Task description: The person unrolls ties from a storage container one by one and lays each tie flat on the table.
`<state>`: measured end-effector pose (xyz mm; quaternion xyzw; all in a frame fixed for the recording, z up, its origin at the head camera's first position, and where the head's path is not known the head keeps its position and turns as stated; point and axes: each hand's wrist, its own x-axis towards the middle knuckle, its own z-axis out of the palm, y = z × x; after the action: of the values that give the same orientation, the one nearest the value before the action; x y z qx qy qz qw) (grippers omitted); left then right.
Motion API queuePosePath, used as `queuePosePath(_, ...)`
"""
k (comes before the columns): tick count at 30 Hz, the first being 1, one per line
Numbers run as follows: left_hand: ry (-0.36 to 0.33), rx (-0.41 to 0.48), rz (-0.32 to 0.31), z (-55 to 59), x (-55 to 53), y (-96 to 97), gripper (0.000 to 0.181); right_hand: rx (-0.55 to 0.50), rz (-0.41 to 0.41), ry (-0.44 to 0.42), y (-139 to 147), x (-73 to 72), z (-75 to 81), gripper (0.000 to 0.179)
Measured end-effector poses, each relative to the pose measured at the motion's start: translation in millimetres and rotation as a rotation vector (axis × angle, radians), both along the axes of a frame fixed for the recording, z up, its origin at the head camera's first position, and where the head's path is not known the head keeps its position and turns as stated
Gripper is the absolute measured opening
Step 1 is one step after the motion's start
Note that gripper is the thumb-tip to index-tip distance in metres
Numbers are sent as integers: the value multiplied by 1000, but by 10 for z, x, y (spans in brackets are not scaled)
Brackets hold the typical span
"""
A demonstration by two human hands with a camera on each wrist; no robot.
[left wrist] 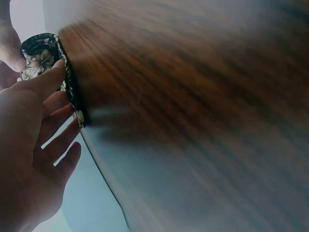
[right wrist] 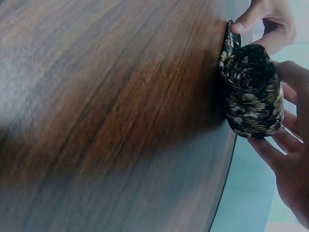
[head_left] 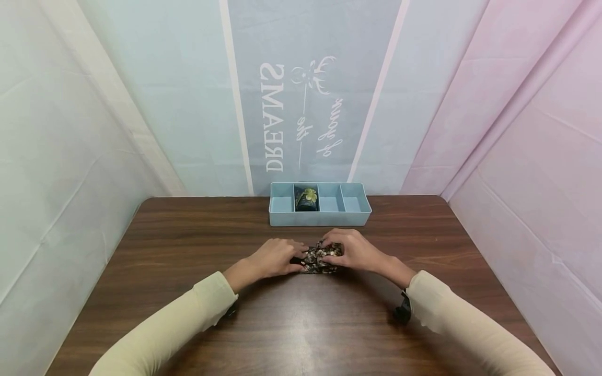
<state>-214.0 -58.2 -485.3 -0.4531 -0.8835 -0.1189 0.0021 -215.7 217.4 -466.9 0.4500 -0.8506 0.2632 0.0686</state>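
Observation:
A dark cloth (head_left: 322, 261) with a cream floral print lies partly rolled on the table, with a short flat end towards the left. The right hand (head_left: 355, 250) holds the roll between thumb and fingers; in the right wrist view the coiled layers of the floral roll (right wrist: 251, 104) show at its top. My left hand (head_left: 277, 257) grips the flat end, thumb on the near edge and fingers on the far edge. In the left wrist view, its thumb (left wrist: 54, 77) lies against the floral cloth (left wrist: 41, 60).
Behind the hands stands a light blue tray (head_left: 320, 219) with several compartments. Its second compartment from the left holds a dark roll (head_left: 307, 199) with a yellow-green flower. The brown wooden table (head_left: 301, 324) meets printed curtains (head_left: 188, 104) at the back and sides.

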Motion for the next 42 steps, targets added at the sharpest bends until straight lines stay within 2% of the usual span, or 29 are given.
queuePosePath(9, -47, 29, 23, -75, -13, -19, 40, 72, 41, -80, 105, -38, 53, 28)
queuePosePath(16, -63, 36, 34, -79, 2, -31, 42, 84, 70, -99, 168, -95, 79, 27)
queuePosePath(21, -84, 38, 39, -69, 14, -49, 44, 107, 53, -150, 225, -97, 156, 25)
queuePosePath(27, -78, 51, 32, -60, 11, -109, 44, 120, 45, -210, 279, -98, 207, 24)
queuePosePath(36, -89, 58, 41, -14, 25, -260, 46, 113, 82, -244, 318, -133, 214, 20)
queuePosePath(40, -103, 41, 50, 17, 37, -332, 46, 86, 55, -238, 298, -128, 186, 18)
queuePosePath(42, -102, 33, 51, 28, 45, -363, 46, 78, 38, -207, 278, -122, 163, 18)
